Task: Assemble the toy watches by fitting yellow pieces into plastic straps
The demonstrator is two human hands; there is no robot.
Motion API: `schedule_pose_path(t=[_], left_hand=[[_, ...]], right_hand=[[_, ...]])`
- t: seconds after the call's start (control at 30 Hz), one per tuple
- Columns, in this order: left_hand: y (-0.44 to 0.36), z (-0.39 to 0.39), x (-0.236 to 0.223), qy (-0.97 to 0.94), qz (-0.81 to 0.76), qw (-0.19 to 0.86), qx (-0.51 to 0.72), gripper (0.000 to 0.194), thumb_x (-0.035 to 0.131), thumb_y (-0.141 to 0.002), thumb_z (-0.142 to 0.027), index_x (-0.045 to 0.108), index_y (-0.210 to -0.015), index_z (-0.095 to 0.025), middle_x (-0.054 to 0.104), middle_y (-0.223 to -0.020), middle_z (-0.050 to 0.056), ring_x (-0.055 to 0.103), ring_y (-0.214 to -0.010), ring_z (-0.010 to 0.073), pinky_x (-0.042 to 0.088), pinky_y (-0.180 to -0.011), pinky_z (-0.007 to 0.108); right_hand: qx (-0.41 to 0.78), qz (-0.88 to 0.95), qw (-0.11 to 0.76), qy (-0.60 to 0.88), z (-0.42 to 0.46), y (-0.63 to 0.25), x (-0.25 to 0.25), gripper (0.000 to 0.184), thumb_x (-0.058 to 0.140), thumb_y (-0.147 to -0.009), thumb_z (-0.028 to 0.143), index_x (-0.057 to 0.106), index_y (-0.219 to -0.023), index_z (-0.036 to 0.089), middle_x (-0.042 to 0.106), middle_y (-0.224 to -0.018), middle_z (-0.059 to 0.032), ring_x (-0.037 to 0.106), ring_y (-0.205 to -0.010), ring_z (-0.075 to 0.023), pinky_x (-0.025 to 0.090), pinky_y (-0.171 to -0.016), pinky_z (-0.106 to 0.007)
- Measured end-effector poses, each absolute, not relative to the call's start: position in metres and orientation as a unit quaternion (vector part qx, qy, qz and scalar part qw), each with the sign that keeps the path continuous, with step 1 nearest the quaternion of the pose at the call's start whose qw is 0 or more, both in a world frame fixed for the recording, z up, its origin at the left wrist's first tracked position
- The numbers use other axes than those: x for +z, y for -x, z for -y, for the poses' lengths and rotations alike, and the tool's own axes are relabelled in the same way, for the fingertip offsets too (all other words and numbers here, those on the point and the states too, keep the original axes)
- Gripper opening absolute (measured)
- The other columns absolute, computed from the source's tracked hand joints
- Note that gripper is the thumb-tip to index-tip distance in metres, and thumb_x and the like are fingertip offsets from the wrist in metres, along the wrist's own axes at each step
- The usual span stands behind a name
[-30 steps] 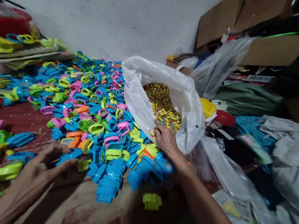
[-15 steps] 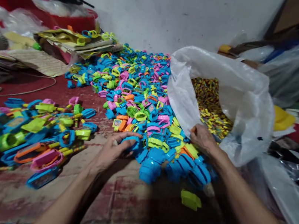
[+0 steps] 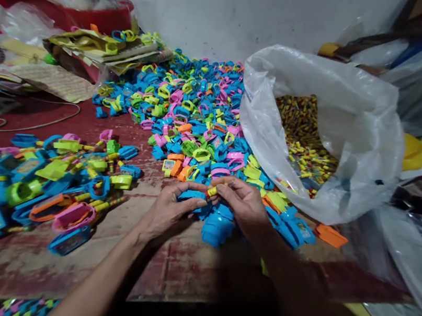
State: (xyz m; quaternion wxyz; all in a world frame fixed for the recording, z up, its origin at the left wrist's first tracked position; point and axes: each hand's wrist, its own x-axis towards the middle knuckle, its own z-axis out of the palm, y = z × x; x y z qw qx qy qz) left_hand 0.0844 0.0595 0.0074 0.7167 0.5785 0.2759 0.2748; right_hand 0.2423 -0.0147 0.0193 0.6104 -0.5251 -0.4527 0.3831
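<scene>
Pinching a small yellow stick with a red end [image 3: 214,189], the right hand [image 3: 246,203] leans in from the right, and its fingers have that stick firmly between thumb and forefinger! Opposite it, the left hand [image 3: 165,209] has its own catch: a bright blue plastic piece [image 3: 192,196], thumb in front, fingers curled around behind. The two hands are close together now, the red end just beside the blue piece, though whether stick and piece actually touch, I cannot tell from here. Right below, between the hands, sits a glossy blue clump of plastic pieces [image 3: 217,227] on the worn dark red worktop [image 3: 178,269]. And look beyond: a great heap of blue, pink, lime and orange plastic pieces [image 3: 186,112] spreads back to the grey-white wall [image 3: 201,9]. Over on the right, a large white plastic sack [image 3: 368,86] gapes wide, a mass of small yellow and red sticks [image 3: 313,163] inside it, while a flat orange plastic piece [image 3: 332,236] lies near its base. Out to the left, well apart from the hands, there's a second group of mixed coloured pieces [image 3: 55,166], yellow sticks poking out among them. Behind that, a thin pale cord [image 3: 62,117] curves across the red surface, and a layered stack of paper and card [image 3: 131,56] leans up beside the heap.
</scene>
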Motion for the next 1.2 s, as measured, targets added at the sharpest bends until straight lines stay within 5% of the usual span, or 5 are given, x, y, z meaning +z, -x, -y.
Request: schedule_pose_path(t=[0.4,1.2], left_hand=[[-0.087,-0.060,0.004,-0.657,-0.267,0.628,0.320,0.021,0.076,-0.073,-0.031,0.071,-0.088,-0.017,0.069,-0.084,0.002,0.059,-0.076,0.0141,0.046,-0.071,0.025],[-0.089,-0.050,-0.004,-0.659,-0.238,0.635,0.325,0.027,0.074,-0.077,-0.040,0.070,-0.085,-0.014,0.071,-0.076,0.003,0.061,-0.068,0.0135,0.047,-0.065,0.023]], right_hand=[[0.339,0.414,0.634,0.559,0.014,-0.235,0.018,0.025,0.073,-0.078,0.041,0.065,-0.081,0.018,0.065,-0.063,0.0010,0.063,-0.059,-0.0133,0.055,-0.062,-0.026],[0.330,0.417,0.632,0.563,0.031,-0.231,0.022,0.017,0.072,-0.078,0.033,0.067,-0.073,0.018,0.063,-0.063,0.0019,0.058,-0.057,-0.0109,0.050,-0.060,-0.022]])
